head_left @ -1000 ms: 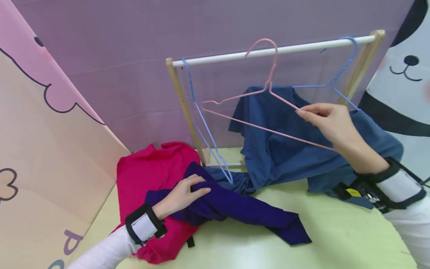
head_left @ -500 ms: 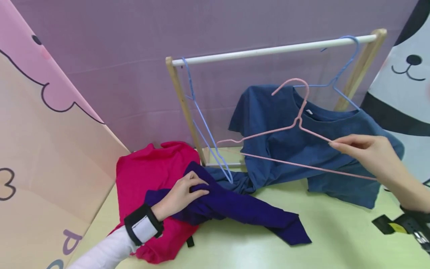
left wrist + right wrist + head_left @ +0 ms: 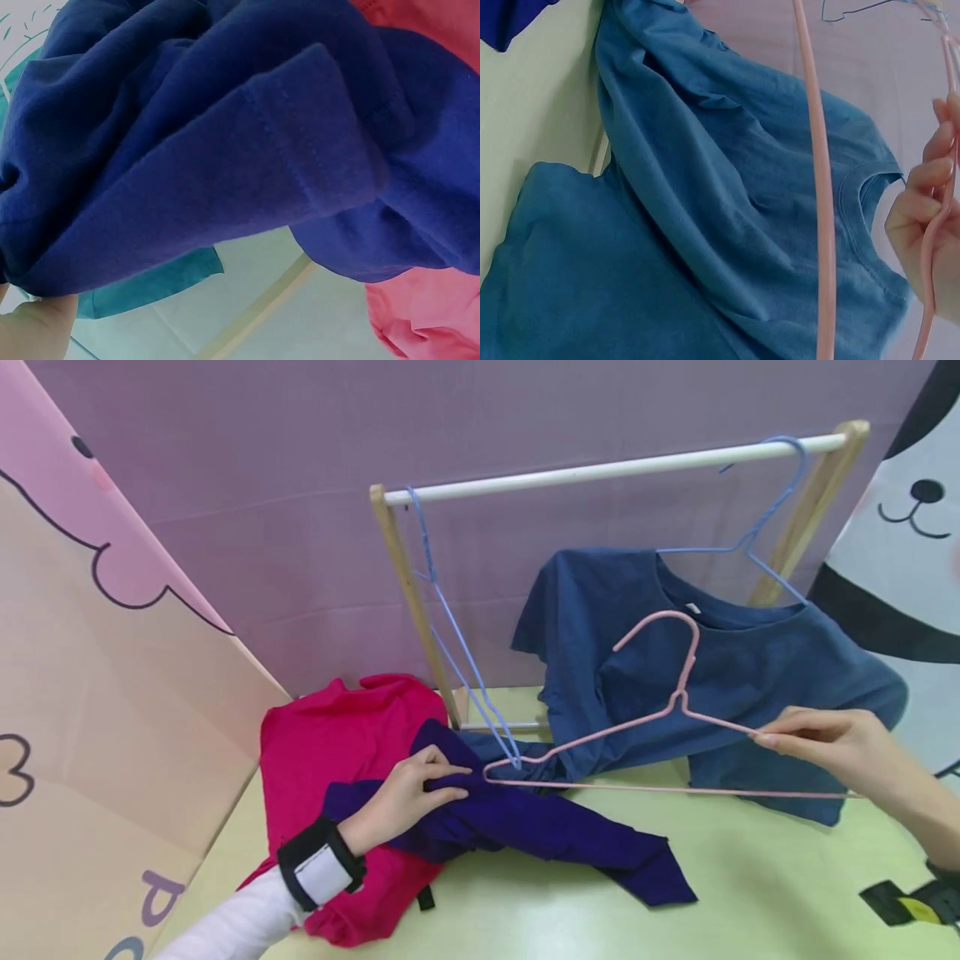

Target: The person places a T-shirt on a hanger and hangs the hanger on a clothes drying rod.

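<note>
My right hand (image 3: 832, 739) pinches one arm of a pink wire hanger (image 3: 682, 695) between thumb and fingers. Its hook points up, and its far end overlaps the dark purple-blue garment (image 3: 555, 822) near my left fingertips in the head view. My left hand (image 3: 408, 789) holds that crumpled garment between thumb and fingers. In the left wrist view, a stitched hem shows on the garment (image 3: 187, 172), with part of the hand (image 3: 37, 326) at its lower edge. The hanger's long bar (image 3: 821, 187) crosses in front of a blue T-shirt (image 3: 705, 195) in the right wrist view.
A small wooden rack with a white rail (image 3: 615, 471) stands behind. One blue hanger (image 3: 461, 643) dangles at its left; another blue hanger (image 3: 750, 537) at its right carries the blue T-shirt. A red garment (image 3: 322, 739) lies on the pale green table (image 3: 540, 914) at left.
My right hand has brought the pink hanger from beside the rail down and to the right, its far end now over the purple-blue garment. My left hand has stayed nearly still.
</note>
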Tool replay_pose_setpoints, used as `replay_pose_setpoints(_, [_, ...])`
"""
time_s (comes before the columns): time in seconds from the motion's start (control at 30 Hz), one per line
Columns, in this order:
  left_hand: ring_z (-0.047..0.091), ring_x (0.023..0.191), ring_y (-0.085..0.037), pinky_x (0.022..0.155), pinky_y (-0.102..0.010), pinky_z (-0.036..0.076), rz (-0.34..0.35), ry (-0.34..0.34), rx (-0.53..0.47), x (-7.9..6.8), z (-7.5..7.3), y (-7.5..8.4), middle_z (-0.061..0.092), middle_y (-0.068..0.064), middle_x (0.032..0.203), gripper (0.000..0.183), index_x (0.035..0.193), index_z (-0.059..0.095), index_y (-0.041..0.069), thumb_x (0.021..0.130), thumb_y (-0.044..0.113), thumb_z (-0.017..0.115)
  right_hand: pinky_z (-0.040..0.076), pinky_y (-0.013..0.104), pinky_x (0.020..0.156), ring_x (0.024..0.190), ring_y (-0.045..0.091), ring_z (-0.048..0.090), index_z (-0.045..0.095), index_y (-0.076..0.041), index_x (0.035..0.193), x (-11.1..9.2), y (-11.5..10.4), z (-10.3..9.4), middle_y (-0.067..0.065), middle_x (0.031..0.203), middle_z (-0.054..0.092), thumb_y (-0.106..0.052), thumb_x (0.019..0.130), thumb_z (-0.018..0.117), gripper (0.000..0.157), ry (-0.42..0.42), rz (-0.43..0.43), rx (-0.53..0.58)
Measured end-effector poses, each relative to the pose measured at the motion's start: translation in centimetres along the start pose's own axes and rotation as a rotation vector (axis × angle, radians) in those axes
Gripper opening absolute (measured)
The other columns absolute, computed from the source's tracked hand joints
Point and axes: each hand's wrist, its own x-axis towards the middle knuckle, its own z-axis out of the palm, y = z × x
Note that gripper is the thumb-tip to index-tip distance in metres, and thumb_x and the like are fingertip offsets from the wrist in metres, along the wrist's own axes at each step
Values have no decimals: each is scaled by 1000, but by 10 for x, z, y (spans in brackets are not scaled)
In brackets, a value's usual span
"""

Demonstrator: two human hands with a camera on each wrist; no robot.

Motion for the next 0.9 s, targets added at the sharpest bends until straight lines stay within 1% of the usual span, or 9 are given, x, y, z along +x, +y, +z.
replay_pose_setpoints(0.1, [37,63,-2,54,-16,36,5,19,3,0,1,-1,43,7,75,30,104,65,2,76,14,68,38,17,51,63,8,48,69,-1,85,-2,4,1,-7,74,62,0,80,62,8,-20,-53,46])
replay_pose_setpoints(0.17, [40,64,-3,54,-16,37,14,33,5,0,1,-1,46,6,76,29,103,66,3,76,14,68,36,19,49,62,8,46,69,-4,83,-3,7,0,-7,74,62,5,78,61,12,-33,-94,76])
replay_pose_setpoints(0.3, [49,69,-5,59,-18,41,60,59,-3,-1,3,-2,52,5,79,25,98,68,4,75,13,69,33,22,46,60,11,44,69,-4,84,-4,11,-4,-4,73,60,10,78,59,18,-66,-161,116])
replay_pose_setpoints(0.4, [53,73,-6,61,-21,45,84,66,-31,-2,5,-2,56,5,79,22,94,69,5,74,14,70,32,24,46,60,12,42,69,-3,85,-3,12,-4,-2,72,58,11,79,57,19,-89,-184,143])
replay_pose_setpoints(0.5, [55,74,-6,62,-26,47,86,60,-68,-2,6,-1,59,5,78,19,90,70,6,74,15,71,32,25,48,62,12,43,69,-1,85,-1,13,-1,-2,70,56,11,80,56,19,-106,-174,184])
replay_pose_setpoints(0.57, [56,75,-6,63,-26,48,84,55,-82,-2,6,-1,60,5,78,16,87,70,7,73,15,71,32,25,48,62,12,43,68,0,85,0,13,2,-1,69,55,11,80,56,17,-114,-146,213])
replay_pose_setpoints(0.73, [57,77,-8,67,-22,48,98,68,-68,-2,5,1,62,3,78,13,83,70,6,72,13,72,29,28,47,60,14,41,69,0,84,2,14,8,-1,66,52,6,81,58,13,-124,-77,219])
replay_pose_setpoints(0.83, [58,76,-8,67,-21,48,105,70,-73,-2,4,2,63,3,78,13,83,70,6,72,12,72,29,28,47,60,15,40,69,0,84,2,15,7,0,65,51,6,81,57,13,-125,-87,207])
replay_pose_setpoints(0.9, [58,76,-8,66,-21,48,116,71,-94,-2,3,3,63,3,77,12,84,70,6,72,10,71,29,27,47,60,14,41,69,0,84,2,16,5,1,64,50,7,81,57,15,-135,-105,205])
